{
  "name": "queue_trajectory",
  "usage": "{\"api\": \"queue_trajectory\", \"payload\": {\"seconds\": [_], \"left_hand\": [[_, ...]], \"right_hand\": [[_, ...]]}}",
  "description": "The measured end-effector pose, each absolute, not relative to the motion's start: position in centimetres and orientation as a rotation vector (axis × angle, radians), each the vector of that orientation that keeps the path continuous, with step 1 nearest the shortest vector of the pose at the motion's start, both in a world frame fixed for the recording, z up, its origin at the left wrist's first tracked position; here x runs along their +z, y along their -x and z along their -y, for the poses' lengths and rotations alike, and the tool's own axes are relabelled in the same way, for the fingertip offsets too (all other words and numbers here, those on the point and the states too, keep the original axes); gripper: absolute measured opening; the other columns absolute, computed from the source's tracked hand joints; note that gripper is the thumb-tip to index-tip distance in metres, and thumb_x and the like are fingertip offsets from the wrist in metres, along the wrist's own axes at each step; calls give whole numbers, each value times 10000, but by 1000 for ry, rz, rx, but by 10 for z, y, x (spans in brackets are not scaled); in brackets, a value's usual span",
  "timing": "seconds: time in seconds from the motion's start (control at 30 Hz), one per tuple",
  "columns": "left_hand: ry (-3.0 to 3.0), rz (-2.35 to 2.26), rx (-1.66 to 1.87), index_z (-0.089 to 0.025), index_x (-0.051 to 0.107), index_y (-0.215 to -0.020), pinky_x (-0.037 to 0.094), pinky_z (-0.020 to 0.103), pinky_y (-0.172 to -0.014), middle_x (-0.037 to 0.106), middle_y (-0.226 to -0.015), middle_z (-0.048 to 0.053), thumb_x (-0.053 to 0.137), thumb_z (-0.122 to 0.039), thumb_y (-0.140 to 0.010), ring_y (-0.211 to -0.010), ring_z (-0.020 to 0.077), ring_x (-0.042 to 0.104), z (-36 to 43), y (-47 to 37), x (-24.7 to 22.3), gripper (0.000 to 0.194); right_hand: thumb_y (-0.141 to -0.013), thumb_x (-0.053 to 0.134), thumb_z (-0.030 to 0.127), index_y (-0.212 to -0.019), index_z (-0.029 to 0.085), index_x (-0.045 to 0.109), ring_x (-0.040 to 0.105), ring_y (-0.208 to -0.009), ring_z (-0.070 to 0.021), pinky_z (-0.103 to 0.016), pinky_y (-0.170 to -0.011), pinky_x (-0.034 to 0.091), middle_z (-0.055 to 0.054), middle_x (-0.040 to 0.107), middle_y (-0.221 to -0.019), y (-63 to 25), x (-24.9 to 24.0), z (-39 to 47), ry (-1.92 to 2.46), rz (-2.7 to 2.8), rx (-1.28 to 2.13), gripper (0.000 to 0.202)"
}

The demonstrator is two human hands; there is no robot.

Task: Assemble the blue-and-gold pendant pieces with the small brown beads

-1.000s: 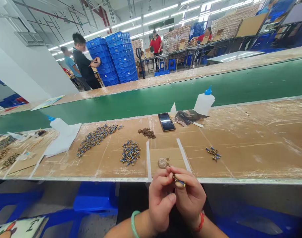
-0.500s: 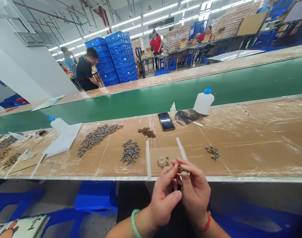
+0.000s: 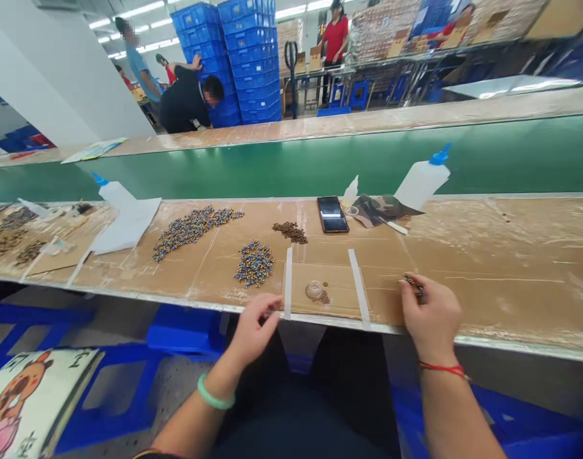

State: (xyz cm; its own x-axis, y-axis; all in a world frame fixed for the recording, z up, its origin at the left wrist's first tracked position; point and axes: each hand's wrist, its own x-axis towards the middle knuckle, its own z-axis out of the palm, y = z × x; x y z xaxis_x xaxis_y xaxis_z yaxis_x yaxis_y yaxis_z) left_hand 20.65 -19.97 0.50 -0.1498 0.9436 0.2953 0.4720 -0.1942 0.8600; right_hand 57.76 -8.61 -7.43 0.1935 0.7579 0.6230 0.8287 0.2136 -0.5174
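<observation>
My left hand [image 3: 256,326] hovers at the table's front edge, thumb and index finger apart, with nothing visible between them. Just beyond it lies a pile of small blue-and-gold metal parts [image 3: 254,263]. To the right, my right hand [image 3: 431,312] is down at the cardboard surface, its fingers curled round a few small blue-and-gold parts [image 3: 420,291]; the fingers partly hide these. Between my hands, a small clear round dish [image 3: 314,291] sits on a cardboard piece [image 3: 337,280] with white tape strips at its sides.
A larger pile of like parts [image 3: 191,231] and small brown pieces [image 3: 290,232] lie farther back. A phone [image 3: 333,214], camouflage cloth [image 3: 380,209] and white bottle [image 3: 421,185] stand near the green belt [image 3: 301,162]. Blue stools [image 3: 181,328] are below; people work beyond.
My hands have parted from in front of the dish. The left went left toward the near pile; the right went right to the few parts there. The view has tilted down.
</observation>
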Motion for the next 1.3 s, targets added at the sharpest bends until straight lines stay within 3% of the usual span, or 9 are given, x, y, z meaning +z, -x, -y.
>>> {"api": "queue_trajectory", "payload": {"seconds": [0.17,0.4,0.7,1.0,1.3], "left_hand": [[-1721,-2204,1180,-212,744,-1039,584,433,-889,751,-1009,100,580,-278,-903,-949,277,691,191,-131,-4,223],[-1818,-2161,944,-200,706,-906,545,443,-983,729,-985,82,603,-164,-841,-998,265,678,156,-98,-3,127],[-1862,-2112,790,-221,586,-701,522,374,-819,635,-762,32,621,-187,-819,-821,238,630,155,-101,10,127],[-1763,-2147,785,-213,635,-783,507,357,-803,671,-840,45,647,-217,-813,-829,233,640,154,-107,9,33],[-1654,-2174,900,-228,569,-683,452,328,-698,628,-677,6,622,-216,-805,-691,215,597,163,-112,13,133]], "right_hand": [[-939,558,484,-1099,142,766,731,-1069,-319,-430,-985,514,-173,797,-1099,-595,-67,86,1615,1530,-154,431],[-871,551,463,-938,175,757,754,-1000,-327,-466,-954,542,-162,804,-1018,-581,-56,92,1580,1439,-108,360],[-875,551,447,-902,191,751,757,-1003,-348,-494,-950,558,-161,809,-996,-579,-65,92,1531,1432,-114,326],[-874,537,453,-877,205,753,766,-1005,-349,-489,-957,552,-147,817,-957,-575,-63,90,1541,1408,-90,330],[-865,536,482,-866,208,755,762,-1001,-349,-491,-943,547,-146,816,-945,-576,-66,88,1555,1381,-70,351]]}}
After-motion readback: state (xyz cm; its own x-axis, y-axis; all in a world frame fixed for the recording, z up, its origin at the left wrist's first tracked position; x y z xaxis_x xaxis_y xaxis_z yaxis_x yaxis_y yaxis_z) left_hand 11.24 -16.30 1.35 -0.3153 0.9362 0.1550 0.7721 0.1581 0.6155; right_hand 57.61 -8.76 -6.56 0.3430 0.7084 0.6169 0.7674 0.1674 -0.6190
